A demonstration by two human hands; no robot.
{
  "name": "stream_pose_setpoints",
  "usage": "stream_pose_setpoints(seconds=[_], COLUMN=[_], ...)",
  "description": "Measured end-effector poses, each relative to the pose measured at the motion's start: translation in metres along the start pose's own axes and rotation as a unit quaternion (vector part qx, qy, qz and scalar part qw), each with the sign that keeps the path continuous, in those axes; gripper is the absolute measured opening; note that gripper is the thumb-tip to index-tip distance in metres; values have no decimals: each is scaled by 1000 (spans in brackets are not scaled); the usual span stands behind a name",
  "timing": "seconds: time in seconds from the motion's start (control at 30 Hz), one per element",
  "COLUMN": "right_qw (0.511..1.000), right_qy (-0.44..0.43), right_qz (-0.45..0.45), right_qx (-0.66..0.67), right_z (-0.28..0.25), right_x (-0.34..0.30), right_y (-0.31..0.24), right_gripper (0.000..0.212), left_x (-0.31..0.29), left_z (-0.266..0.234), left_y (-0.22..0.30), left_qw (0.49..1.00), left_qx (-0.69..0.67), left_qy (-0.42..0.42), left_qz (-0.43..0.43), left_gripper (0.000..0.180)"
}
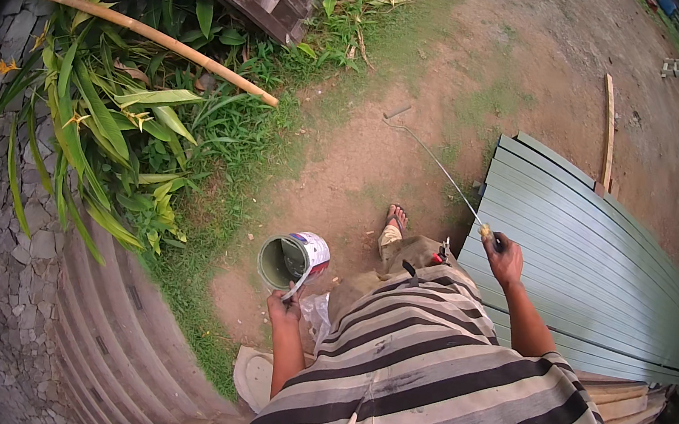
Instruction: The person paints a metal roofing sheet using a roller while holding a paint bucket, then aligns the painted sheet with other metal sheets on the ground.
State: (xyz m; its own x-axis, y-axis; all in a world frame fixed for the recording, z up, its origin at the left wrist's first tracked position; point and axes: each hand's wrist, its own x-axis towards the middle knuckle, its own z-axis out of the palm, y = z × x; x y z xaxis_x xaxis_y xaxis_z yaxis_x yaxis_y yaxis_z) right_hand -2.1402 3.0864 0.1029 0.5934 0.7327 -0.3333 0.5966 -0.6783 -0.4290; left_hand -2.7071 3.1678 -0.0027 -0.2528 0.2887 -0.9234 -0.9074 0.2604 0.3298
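Note:
My left hand (pixel 285 306) is closed at the near side of a paint can (pixel 315 252), on a pale strip that looks like its handle. The can is tilted so that its mouth shows, with grey-green paint coating the inside. Out to the right, my right hand (pixel 504 260) is wrapped round the grip of a paint roller (pixel 440 164). Its long thin metal rod slants forward and left, ending in a bent frame with a slim roller head above the dirt. Dark smudges mark my right fingers.
Beside my right arm lies a stack of grey-green boards (pixel 581 269), with a wooden batten (pixel 608 136) beyond it. Leafy plants (pixel 104 108) and a bamboo pole (pixel 165 41) stand at the left. Stone paving (pixel 0 279) and curved steps (pixel 125 338) border the grass.

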Motion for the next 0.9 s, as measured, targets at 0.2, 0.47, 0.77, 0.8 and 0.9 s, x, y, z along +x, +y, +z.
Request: stream_pose_setpoints(seconds=[0.2,0.47,0.77,0.8,0.9], right_qw=[976,949,964,969,972], right_qy=[57,88,50,37,64], right_qz=[-203,-285,-160,-137,-125], right_qx=[50,-99,-209,-205,-189], right_z=[-84,-163,-292,-306,-337], right_x=[82,212,384,397,437], right_y=[-103,-204,-286,-292,-309], right_gripper=[32,34,27,20,11], left_x=[6,78,108,94,82], left_z=[259,527,798,819,889], left_y=[-29,-81,-250,-270,-319], left_qw=[961,917,795,764,671], left_qx=[196,281,485,529,617], left_qy=[-130,-267,-363,-368,-411], left_qz=[147,96,39,37,18], left_gripper=[62,65,89,90,91])
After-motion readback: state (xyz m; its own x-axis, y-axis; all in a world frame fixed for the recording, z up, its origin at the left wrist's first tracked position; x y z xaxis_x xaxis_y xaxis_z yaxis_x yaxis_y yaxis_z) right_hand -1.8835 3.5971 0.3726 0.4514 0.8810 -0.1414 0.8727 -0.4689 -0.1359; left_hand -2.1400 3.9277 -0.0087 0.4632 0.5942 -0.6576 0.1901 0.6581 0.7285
